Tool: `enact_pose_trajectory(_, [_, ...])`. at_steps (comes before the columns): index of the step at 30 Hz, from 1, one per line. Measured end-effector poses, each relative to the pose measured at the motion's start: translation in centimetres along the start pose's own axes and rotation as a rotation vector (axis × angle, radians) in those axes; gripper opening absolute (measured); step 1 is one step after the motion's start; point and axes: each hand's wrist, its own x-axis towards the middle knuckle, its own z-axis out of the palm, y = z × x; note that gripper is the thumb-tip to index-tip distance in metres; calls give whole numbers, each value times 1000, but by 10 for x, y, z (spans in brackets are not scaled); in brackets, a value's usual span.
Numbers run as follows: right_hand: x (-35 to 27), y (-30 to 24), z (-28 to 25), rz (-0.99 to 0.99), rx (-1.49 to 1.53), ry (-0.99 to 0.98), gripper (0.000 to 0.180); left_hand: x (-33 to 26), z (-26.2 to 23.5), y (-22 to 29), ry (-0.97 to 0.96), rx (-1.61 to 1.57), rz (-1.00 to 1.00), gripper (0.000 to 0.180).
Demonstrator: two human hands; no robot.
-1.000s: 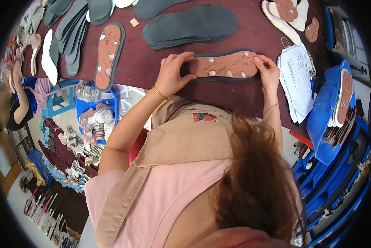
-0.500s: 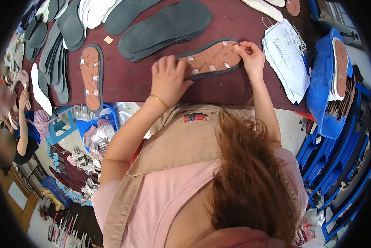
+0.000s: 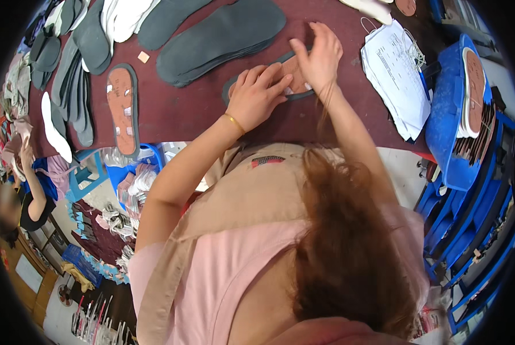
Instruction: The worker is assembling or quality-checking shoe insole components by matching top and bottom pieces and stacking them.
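A: Bench (image 3: 200, 115) first — dark red top. A stack of grey soles (image 3: 220, 31) lies toward its far edge, a second brown-faced insole (image 3: 122, 109) nearer the left edge, a sheaf of papers (image 3: 395, 80) at the right edge.

B: And the piece being worked?

A: Insole (image 3: 294, 75), grey rim and brown face, lying flat near the middle of the bench, mostly under the hands.

B: Step?

A: My read: pressing small pale patches down onto its face. Next calls for firm, even pressure without letting the piece slide.

B: Hands?

A: Left hand (image 3: 257, 95) is palm down, fingers spread, pinning the insole, not clasping it. Right hand (image 3: 320, 57) is bent at the wrist, fingertips on the far end; whether it pinches anything, can't tell.
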Motion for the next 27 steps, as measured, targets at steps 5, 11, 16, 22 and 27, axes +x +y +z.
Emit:
enact_pose_trajectory(5, [-19, 54, -13, 860, 1285, 264, 21, -4, -11, -11, 51, -210, -107, 46])
enact_pose_trajectory(11, [-44, -52, -75, -236, 814, -276, 32, -22, -61, -7, -154, -2327, -875, 40])
enact_pose_trajectory(16, [3, -27, -19, -96, 192, -163, 30, -70, -98, -14, 398, -1991, -1056, 48])
enact_pose_trajectory(22, [47, -83, 10, -488, 661, -179, 13, -173, -168, -120, 388, 490, -751, 37])
enact_pose_trajectory(27, [74, -100, 31, -715, 498, -488, 16, -128, -148, -88, 507, 398, -555, 28])
